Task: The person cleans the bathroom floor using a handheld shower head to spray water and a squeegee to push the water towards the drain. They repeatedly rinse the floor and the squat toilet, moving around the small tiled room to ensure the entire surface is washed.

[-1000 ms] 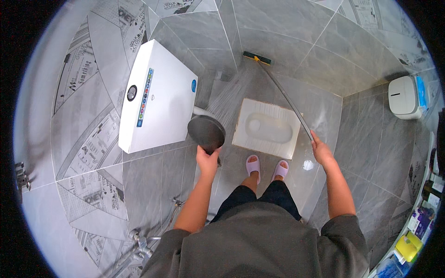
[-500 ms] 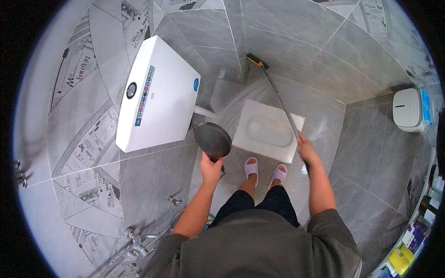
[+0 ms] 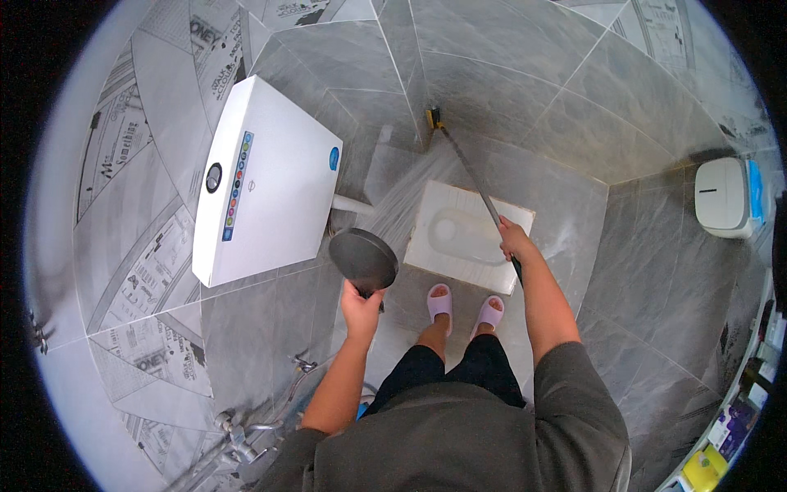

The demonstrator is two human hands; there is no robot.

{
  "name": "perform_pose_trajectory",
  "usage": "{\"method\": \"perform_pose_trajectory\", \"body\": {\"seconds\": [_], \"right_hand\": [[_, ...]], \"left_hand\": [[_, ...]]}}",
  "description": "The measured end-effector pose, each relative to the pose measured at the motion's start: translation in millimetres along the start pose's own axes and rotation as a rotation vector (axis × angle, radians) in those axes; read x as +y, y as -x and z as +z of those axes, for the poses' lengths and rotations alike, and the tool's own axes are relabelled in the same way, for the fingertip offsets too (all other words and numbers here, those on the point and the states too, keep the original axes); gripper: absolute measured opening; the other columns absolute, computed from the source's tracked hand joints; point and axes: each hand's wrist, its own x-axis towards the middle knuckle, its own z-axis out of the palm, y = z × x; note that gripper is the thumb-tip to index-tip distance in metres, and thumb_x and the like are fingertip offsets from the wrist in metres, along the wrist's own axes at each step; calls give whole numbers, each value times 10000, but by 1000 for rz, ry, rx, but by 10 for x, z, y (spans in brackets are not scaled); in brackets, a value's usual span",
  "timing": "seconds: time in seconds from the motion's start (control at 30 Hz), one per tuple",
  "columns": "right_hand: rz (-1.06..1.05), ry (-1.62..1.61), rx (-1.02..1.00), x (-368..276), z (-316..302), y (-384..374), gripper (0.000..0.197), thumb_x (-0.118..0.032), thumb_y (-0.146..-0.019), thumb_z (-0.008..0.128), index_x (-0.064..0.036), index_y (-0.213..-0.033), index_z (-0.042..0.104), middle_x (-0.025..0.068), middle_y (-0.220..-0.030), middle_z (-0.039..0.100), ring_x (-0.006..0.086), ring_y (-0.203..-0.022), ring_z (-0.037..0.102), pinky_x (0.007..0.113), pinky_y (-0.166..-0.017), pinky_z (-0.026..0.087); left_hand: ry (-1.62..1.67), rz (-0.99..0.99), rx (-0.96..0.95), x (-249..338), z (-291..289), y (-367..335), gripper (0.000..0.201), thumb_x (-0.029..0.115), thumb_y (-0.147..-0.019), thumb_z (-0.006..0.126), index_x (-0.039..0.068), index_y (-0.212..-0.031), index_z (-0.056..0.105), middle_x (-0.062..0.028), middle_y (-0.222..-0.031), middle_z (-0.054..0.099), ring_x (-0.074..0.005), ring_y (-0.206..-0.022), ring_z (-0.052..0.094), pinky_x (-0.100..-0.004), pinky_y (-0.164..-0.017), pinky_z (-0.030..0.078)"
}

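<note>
The right hand [image 3: 515,239] grips a brush [image 3: 471,175] whose far end lies well beyond it, while the left hand [image 3: 361,312] clasps a shower head [image 3: 364,257], its disc just ahead.

My left hand [image 3: 361,313] is curled in a grip, left forearm [image 3: 340,385] angled forward. My right hand [image 3: 514,239] grips farther ahead, right forearm [image 3: 551,303] slanting inward.

left hand [image 3: 361,312] has the dark shower head [image 3: 363,258] left of centre, water [image 3: 414,193] spraying; right hand [image 3: 515,240] grips the pole [image 3: 474,170], brush [image 3: 434,118] at top centre!
</note>
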Motion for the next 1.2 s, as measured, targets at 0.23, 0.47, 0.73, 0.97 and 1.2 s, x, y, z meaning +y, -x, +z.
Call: {"method": "perform_pose_trajectory", "body": {"seconds": [0.23, 0.47, 0.73, 0.97, 1.2], "right_hand": [[-7, -206, -51, 269, -486, 828, 428, -218, -889, 384, -221, -1311, 315, 0, -483, 340, 109, -339, 301, 268, -310, 283], [17, -165, -56, 160, -577, 968, 431, -226, -890, 382, -228, -1315, 307, 8, -498, 350, 121, -339, 306, 273, -305, 302], [-15, -164, -49, 266, -206, 23, 450, -231, -876, 409, -182, -1312, 311, 19, -495, 353, 135, -347, 313, 283, -305, 298], [99, -252, 112, 520, -946, 1743, 391, -231, -864, 458, -197, -1252, 419, -27, -509, 331, 85, -398, 311, 241, -340, 270], [61, -137, 219, 463, -947, 1942, 352, -226, -855, 479, -170, -1202, 473, -23, -516, 375, 90, -379, 324, 244, -338, 267]], "left_hand": [[16, 63, 55, 170, 58, -111, 328, -57, -660, 633, 1, -937, 470, -66, -856, 574, -116, -751, 536, -251, -691, 433], [55, 49, 13, 237, 258, -233, 299, -20, -694, 662, 17, -926, 477, -37, -883, 576, -99, -780, 534, -235, -715, 421], [10, -16, -123, 245, 403, -120, 350, -76, -660, 624, 9, -963, 471, -71, -910, 573, -140, -823, 541, -257, -741, 423], [11, 20, 0, 287, 216, -152, 324, -8, -694, 665, 11, -954, 472, -48, -886, 577, -119, -791, 538, -249, -730, 422], [60, 36, 45, 362, 314, -236, 314, 19, -711, 672, 18, -964, 486, -39, -894, 574, -108, -788, 524, -236, -741, 410]]}}
